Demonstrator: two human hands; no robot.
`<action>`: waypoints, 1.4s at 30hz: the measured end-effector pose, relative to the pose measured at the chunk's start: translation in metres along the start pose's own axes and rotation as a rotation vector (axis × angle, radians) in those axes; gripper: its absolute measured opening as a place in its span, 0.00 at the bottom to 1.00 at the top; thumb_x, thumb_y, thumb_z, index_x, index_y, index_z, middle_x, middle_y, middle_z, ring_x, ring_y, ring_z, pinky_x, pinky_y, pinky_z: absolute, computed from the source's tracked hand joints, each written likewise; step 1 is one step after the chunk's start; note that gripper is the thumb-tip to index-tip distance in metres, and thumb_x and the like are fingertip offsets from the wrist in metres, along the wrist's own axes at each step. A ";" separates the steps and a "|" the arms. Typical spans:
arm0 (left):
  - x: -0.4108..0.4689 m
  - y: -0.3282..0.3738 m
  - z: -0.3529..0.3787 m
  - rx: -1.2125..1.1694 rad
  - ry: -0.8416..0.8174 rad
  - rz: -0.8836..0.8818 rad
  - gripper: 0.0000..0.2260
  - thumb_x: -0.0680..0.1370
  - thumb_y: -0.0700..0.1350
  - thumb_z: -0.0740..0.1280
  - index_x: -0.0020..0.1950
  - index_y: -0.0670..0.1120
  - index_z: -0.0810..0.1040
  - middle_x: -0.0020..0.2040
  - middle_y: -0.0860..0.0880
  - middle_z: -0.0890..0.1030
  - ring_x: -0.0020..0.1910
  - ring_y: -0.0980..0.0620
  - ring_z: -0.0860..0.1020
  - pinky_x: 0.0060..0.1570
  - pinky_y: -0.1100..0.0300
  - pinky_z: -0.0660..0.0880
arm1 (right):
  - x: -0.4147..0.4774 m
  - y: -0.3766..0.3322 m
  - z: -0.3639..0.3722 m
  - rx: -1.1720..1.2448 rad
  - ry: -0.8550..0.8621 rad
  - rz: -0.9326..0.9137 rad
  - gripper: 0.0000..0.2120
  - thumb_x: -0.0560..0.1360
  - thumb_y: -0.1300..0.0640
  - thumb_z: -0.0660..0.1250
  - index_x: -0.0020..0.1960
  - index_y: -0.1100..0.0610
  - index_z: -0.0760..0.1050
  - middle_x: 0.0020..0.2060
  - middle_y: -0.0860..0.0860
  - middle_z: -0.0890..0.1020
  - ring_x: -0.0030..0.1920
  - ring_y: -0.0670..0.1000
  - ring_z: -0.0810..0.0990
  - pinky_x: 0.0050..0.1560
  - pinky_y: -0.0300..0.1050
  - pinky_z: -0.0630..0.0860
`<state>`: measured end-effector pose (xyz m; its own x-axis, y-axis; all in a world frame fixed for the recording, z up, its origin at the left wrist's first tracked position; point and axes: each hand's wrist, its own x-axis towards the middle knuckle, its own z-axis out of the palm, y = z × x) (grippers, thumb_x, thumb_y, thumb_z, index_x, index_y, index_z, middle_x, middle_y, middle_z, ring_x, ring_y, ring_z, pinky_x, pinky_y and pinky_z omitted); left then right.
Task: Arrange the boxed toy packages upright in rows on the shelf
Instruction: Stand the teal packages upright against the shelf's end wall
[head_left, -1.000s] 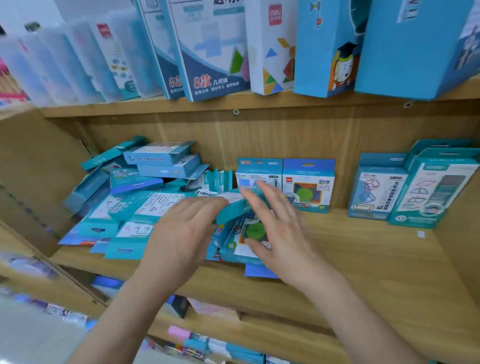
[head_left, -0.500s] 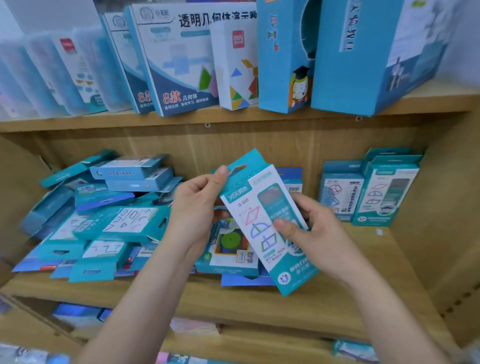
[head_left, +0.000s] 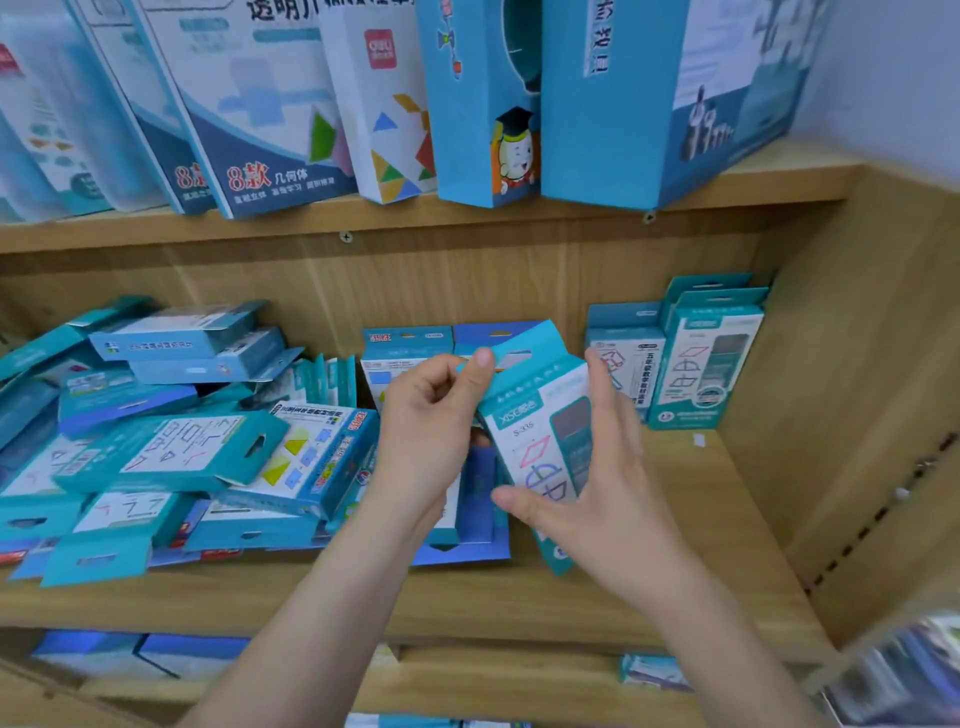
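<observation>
Both hands hold one teal and white toy box (head_left: 540, 431) in the air in front of the wooden shelf (head_left: 691, 525). My left hand (head_left: 431, 431) pinches its top hang tab with the thumb. My right hand (head_left: 608, 483) grips its right side and lower front. A jumbled pile of flat-lying teal and blue boxes (head_left: 171, 452) fills the shelf's left half. Two boxes (head_left: 410, 353) stand upright at the back behind my hands. Matching teal boxes (head_left: 701, 358) stand upright in rows at the far right.
The shelf above carries large blue and white boxes (head_left: 270, 104) leaning in a row. A wooden side panel (head_left: 872, 415) closes the shelf on the right. Bare shelf board lies between my hands and the upright boxes. More packages sit on the lower shelf (head_left: 156, 654).
Both hands reached into the pile, lifted out the teal box and now carry it up and slightly right. The view has shifted right and closer to the shelf.
</observation>
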<state>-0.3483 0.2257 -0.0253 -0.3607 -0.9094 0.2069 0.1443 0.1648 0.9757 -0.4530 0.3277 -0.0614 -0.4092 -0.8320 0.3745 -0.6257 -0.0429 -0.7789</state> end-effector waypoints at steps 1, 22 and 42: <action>-0.002 -0.003 0.004 -0.004 -0.012 -0.009 0.15 0.78 0.47 0.66 0.37 0.37 0.75 0.35 0.40 0.77 0.34 0.48 0.74 0.27 0.62 0.71 | -0.002 0.003 0.003 -0.071 0.055 -0.025 0.57 0.60 0.43 0.78 0.71 0.31 0.37 0.62 0.34 0.58 0.64 0.30 0.59 0.60 0.32 0.63; -0.027 -0.078 -0.078 1.652 -0.526 0.401 0.38 0.62 0.68 0.70 0.69 0.59 0.65 0.70 0.44 0.71 0.67 0.42 0.71 0.58 0.41 0.73 | 0.011 0.049 0.016 -0.305 0.028 0.258 0.53 0.65 0.43 0.74 0.77 0.46 0.40 0.68 0.52 0.65 0.62 0.58 0.72 0.54 0.50 0.71; -0.059 -0.095 -0.063 1.307 -0.486 0.771 0.35 0.59 0.43 0.76 0.66 0.42 0.74 0.66 0.45 0.76 0.65 0.47 0.75 0.61 0.50 0.74 | 0.001 0.049 0.018 0.225 0.009 0.492 0.08 0.78 0.48 0.62 0.55 0.47 0.77 0.51 0.55 0.83 0.47 0.51 0.81 0.52 0.48 0.75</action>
<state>-0.2825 0.2393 -0.1343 -0.8620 -0.2960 0.4114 -0.3393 0.9400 -0.0346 -0.4720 0.3155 -0.1078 -0.6240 -0.7793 -0.0583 -0.2016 0.2325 -0.9515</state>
